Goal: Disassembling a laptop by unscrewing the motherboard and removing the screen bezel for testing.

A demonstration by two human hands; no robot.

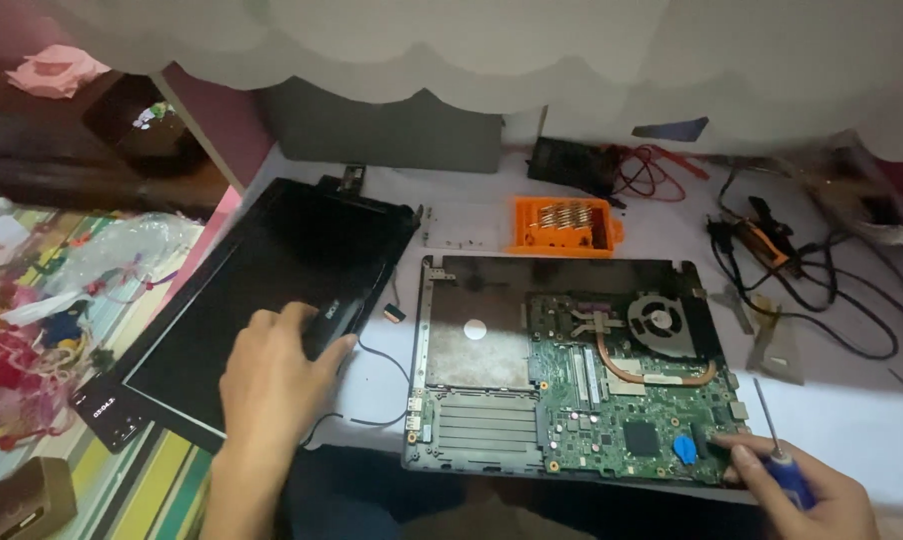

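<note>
Now my left hand [272, 375] lies flat on the detached laptop screen [272, 280]; my right hand [802, 490] grips a blue-handled screwdriver [777, 450], fingertips touching the motherboard [632, 400].

A detached laptop screen panel [272, 290] lies left of the opened laptop base [572, 370], a dark, glossy rectangle in a black bezel. Farther left of the base, beyond the panel, lies crumpled clear plastic packaging [122, 250] with colourful contents.
</note>
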